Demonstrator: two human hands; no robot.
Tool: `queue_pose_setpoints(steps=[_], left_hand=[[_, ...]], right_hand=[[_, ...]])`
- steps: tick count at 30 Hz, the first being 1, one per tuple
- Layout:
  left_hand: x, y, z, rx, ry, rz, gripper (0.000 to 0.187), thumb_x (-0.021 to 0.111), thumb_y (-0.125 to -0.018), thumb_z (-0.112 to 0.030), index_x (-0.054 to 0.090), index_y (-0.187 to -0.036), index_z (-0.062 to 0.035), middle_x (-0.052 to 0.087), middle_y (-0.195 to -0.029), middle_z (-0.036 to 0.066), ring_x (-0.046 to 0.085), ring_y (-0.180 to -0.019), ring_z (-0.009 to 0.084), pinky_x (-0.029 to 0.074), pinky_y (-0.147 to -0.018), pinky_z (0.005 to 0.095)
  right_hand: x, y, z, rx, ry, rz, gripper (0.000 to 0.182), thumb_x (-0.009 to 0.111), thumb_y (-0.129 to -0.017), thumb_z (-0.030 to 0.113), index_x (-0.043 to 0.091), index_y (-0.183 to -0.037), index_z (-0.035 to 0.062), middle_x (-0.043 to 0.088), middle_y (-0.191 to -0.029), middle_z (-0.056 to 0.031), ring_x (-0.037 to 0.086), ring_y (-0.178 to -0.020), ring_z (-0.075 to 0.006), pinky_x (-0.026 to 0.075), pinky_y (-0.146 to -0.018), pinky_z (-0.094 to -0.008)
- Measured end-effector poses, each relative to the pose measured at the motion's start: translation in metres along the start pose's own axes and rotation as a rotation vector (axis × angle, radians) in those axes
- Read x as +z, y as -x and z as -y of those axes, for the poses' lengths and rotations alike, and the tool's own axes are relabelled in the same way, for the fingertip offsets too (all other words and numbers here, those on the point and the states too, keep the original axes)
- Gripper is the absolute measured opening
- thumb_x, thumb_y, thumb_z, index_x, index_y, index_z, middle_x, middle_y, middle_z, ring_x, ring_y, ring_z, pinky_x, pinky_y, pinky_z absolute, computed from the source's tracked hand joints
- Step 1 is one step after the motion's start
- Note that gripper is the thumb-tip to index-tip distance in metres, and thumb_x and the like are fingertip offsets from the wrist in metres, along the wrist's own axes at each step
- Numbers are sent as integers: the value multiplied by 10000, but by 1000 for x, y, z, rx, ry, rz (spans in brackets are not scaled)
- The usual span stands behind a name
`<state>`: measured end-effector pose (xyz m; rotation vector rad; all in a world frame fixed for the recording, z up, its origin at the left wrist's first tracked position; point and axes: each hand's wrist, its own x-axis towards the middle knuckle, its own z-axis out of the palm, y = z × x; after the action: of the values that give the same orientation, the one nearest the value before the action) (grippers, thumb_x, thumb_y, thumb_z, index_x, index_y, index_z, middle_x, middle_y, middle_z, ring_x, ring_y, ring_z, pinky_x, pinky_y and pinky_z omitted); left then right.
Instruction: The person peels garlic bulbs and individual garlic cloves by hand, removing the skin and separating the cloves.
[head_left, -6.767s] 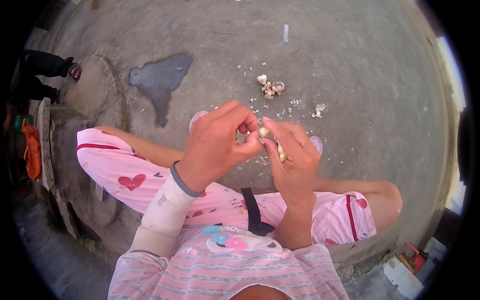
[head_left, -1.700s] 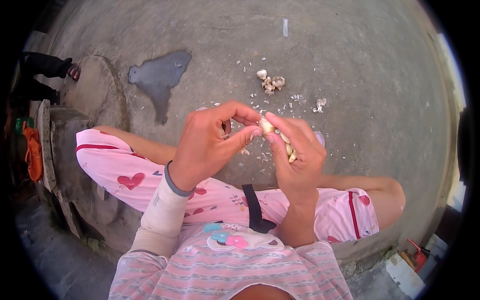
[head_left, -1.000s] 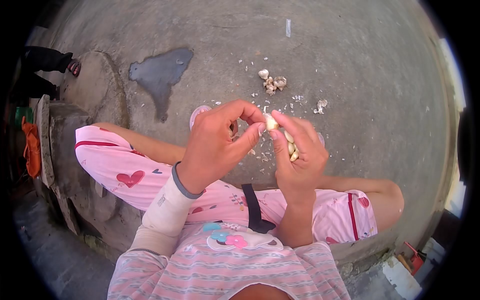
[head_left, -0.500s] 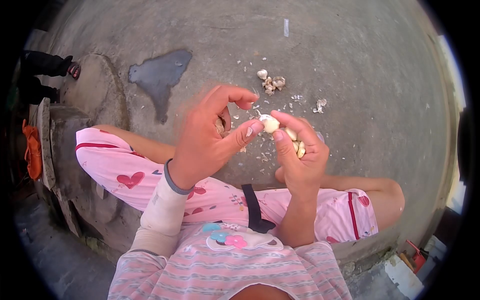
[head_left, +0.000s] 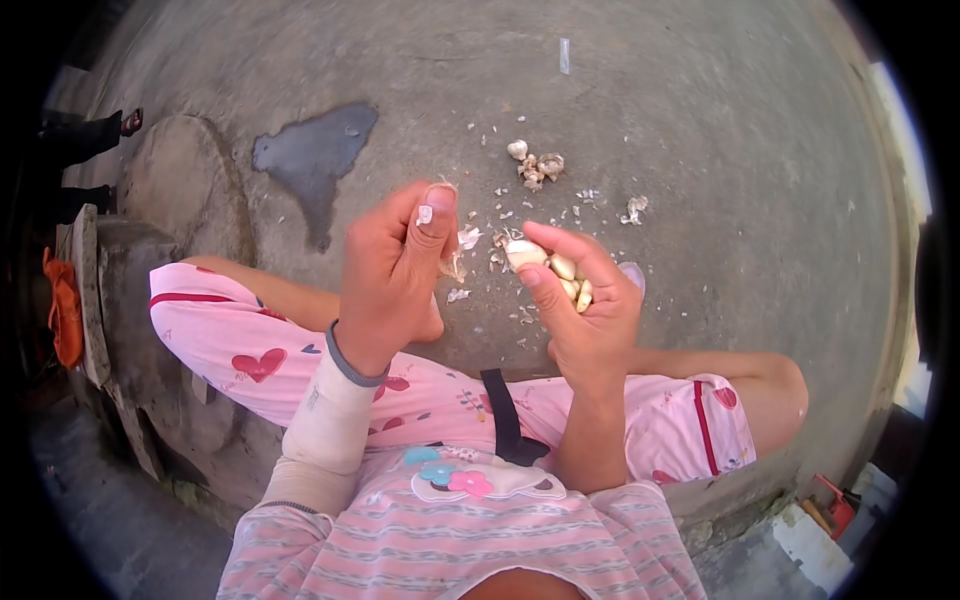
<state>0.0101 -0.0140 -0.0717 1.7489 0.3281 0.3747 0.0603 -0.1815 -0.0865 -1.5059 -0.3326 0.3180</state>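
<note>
Hands (head_left: 480,280) apart, garlic cloves (head_left: 560,272) right

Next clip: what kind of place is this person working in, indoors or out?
Probably outdoors, a bare yard or forecourt: sunlit grey concrete ground with a dark patch, papery garlic skins and husks scattered on it, and a rough concrete ledge beside the seated person.

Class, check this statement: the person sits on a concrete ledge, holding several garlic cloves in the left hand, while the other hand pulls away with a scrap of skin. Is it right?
Not quite. The head view shows the garlic cloves in the right hand; the left hand holds the scrap of skin. The rest stands.
</note>
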Motion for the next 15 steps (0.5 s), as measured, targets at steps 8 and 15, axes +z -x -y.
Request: queue_pose_setpoints(steps=[8, 15], left_hand=[[1, 2, -20, 154, -312, 207, 133, 700, -848, -97, 591, -850, -21, 557, -828, 29, 464, -635, 72, 365, -581, 206], [-2, 0, -2, -100, -66, 1, 146, 634, -905, -136, 579, -860, -8, 562, -789, 21, 460, -635, 73, 370, -587, 205]], right_hand=[[-2, 3, 2, 0, 58, -35, 209, 742, -795, 36, 661, -986, 12, 661, -868, -66, 582, -735, -87, 456, -634, -221], [-6, 3, 8, 5, 77, -33, 208, 729, -799, 20, 670, -999, 18, 660, -863, -64, 585, -735, -99, 452, -637, -211]])
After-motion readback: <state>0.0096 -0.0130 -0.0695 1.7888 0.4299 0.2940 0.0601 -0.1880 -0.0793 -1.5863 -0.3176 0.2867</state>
